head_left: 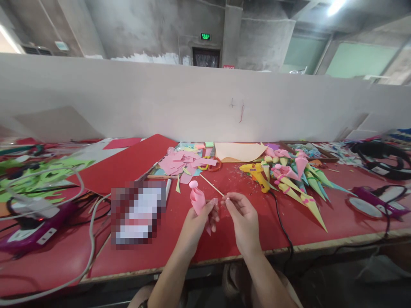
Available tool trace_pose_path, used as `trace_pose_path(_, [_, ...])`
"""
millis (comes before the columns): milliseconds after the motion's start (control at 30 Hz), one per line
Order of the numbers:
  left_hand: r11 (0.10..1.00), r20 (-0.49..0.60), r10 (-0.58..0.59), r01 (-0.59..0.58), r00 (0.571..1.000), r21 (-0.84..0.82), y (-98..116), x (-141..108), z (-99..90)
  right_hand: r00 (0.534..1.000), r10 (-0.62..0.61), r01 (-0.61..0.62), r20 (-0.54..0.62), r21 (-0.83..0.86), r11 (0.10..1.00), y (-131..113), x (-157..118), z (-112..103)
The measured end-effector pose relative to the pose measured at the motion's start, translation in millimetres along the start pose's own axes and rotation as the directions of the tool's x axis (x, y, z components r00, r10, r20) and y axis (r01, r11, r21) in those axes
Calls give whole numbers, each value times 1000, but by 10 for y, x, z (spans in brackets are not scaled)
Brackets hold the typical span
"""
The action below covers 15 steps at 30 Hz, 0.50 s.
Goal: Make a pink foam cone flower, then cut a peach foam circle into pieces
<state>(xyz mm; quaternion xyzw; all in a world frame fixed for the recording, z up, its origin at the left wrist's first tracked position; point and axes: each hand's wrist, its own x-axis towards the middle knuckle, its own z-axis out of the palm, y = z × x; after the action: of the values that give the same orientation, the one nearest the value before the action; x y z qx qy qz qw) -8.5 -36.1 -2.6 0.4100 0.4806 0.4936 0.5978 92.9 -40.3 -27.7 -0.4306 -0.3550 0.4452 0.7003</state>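
My left hand (203, 216) is closed around a rolled pink paper figure (197, 197) with a small round pink head. A narrow strip of pink paper (214, 201) sticks out by its fingertips. Between the thumb and fingers of my right hand (240, 209) is the near end of a thin wooden stick (212, 185), which slants away to the upper left. The two hands are close together over the red table (224, 239). Right of them, a yellow glue gun (257, 174) lies on the tabletop, its black cable running toward the front edge.
Finished paper cone figures (298, 179) are heaped at the right. Pink paper scraps (183, 161) and scissors (213, 163) lie behind my hands. At left are a blurred-out phone-like object (139, 214), a red sheet (125, 164) and a purple power strip (41, 231) with cables.
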Motion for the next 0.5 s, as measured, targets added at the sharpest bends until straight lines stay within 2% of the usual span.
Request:
trace_pose_path(133, [1000,2,-4,4,1000,18,3,-7,-6,999,-22,23,29,-22,999,-40,-27,18])
trace_pose_path(333, [989,32,-1,-4,1000,145,-9,0,3,987,-160,154,-35,-125,980,-51,-60,22])
trace_pose_path(400, [982,37,-22,15,999,187,-23,-1,15,984,-176,176,8,-142,974,-45,-73,15])
trace_pose_path(500, [972,36,-6,-3,999,237,-56,-8,24,963,-230,256,139,-208,944,-54,-97,0])
